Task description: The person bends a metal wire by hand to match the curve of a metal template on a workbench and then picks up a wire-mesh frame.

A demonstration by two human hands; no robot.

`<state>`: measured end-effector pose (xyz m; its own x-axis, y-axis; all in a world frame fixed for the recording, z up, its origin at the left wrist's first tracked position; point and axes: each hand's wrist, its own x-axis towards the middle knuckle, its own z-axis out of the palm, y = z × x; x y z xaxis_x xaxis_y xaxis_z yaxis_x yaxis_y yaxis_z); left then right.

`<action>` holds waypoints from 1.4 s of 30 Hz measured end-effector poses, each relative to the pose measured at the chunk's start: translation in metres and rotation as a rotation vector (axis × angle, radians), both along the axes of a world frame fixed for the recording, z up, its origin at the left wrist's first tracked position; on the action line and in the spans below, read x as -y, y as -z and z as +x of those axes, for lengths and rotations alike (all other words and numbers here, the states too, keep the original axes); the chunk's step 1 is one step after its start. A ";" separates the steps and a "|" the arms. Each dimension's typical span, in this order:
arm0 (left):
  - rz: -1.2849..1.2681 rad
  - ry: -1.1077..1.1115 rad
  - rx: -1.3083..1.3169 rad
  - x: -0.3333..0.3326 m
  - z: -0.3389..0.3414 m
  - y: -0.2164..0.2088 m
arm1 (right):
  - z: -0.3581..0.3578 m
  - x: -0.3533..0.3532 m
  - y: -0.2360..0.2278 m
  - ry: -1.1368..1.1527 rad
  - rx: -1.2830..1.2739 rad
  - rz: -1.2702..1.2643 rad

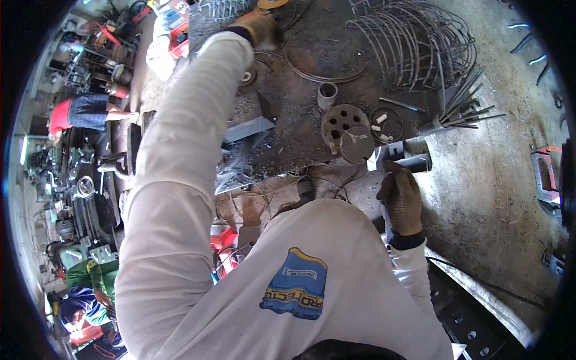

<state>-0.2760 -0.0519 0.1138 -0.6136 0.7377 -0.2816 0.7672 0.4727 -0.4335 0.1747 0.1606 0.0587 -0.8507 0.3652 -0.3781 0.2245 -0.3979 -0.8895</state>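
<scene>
Left hand (263, 30) reached across the worktable (294, 135); right hand (401, 201) curled by its near edge.
Whether either gripped anything, I couldn't tell. A tan disc (272, 3) lay beside the left, a metal tube (415, 163) just beyond the right.

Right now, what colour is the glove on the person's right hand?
The right glove is brown with a dark cuff, best seen in the head view.
</scene>
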 end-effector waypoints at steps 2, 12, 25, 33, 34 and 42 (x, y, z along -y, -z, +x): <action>0.112 0.068 0.227 -0.050 0.010 0.046 | 0.002 0.001 -0.006 0.027 0.029 0.061; -0.260 0.063 0.306 -0.105 0.075 0.037 | 0.020 -0.002 0.014 0.071 0.056 0.108; -0.107 0.128 0.042 -0.040 0.028 0.006 | 0.024 -0.003 0.018 0.032 0.005 0.111; 0.757 -0.164 0.372 0.022 0.088 -0.104 | 0.021 -0.009 0.016 -0.039 -0.015 0.086; 0.793 -0.241 0.434 0.027 0.103 -0.122 | 0.019 -0.008 0.012 -0.044 -0.030 0.058; 1.158 -0.163 0.824 0.049 0.212 -0.142 | 0.007 -0.010 -0.024 -0.114 -0.153 0.107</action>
